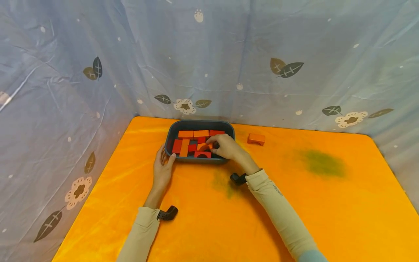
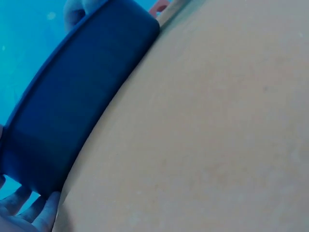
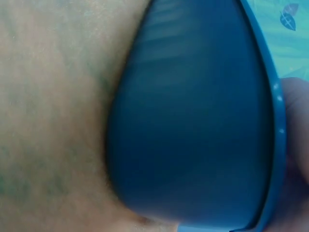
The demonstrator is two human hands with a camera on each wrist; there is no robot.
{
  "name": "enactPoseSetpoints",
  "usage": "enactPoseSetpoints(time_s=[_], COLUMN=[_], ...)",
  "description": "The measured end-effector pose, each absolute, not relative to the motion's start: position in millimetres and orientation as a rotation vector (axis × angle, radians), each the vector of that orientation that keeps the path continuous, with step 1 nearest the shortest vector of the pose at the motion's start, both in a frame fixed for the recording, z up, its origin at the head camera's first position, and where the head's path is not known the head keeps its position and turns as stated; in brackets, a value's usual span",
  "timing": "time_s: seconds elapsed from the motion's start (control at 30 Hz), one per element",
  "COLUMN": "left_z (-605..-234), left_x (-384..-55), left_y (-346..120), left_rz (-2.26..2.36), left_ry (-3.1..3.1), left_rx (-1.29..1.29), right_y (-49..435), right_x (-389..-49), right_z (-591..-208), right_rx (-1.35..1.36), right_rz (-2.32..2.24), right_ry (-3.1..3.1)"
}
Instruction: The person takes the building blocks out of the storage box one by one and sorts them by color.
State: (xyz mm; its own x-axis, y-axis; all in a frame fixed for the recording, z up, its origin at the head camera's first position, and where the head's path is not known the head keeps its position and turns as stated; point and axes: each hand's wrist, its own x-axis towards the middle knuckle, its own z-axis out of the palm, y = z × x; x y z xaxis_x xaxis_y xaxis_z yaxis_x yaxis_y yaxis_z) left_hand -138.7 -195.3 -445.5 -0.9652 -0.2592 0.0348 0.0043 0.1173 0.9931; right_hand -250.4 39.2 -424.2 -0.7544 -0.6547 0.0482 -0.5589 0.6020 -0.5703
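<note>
A pale patterned curtain point(image 1: 212, 51) hangs beyond both hands and to the left of the left hand, walling in the work. An orange-yellow cloth point(image 1: 203, 218) spreads beneath them as a broad surface. The dark blue tray point(image 1: 200, 160) sits between the hands, slightly beyond them, probably so both can reach it.

The two hands are apart. The left hand point(image 1: 162, 173) grips the tray's near left corner, thumb at the rim and fingers along the outer wall, presumably to steady it. The right hand point(image 1: 227, 146) reaches over the near rim, thumb and forefinger seemingly pinching an orange arched block point(image 1: 201, 146) inside; its other fingers are hard to make out.

Left of the right hand's fingertips, red and orange blocks lie close together, likely to share the limited floor: a far row point(image 1: 201, 134) along the back, and a red arched block point(image 1: 202, 155) by the near wall. A lone orange block point(image 1: 256, 139) stands outside the tray, right of the right hand and seemingly within its easy reach.
</note>
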Motion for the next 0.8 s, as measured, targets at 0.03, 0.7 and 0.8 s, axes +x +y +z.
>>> enactPoseSetpoints(time_s=[0.03, 0.7, 0.8], left_z=[-445.6, -479.7, -479.0], left_x=[-138.4, -149.8, -150.0], left_y=[-195.0, -204.3, -203.7], left_rz=[-1.946, -1.907, -1.899], left_ry=[-2.189, -2.167, -2.172], left_rx=[0.256, 0.25, 0.248], right_y=[40.4, 72.4, 75.7], right_x=[-250.4, -243.2, -241.9], right_z=[-424.0, -405.9, -405.7], right_rx=[-1.024, -0.664, -0.655], right_rz=[-0.881, -1.197, -1.219], right_ry=[2.658, 2.714, 2.709])
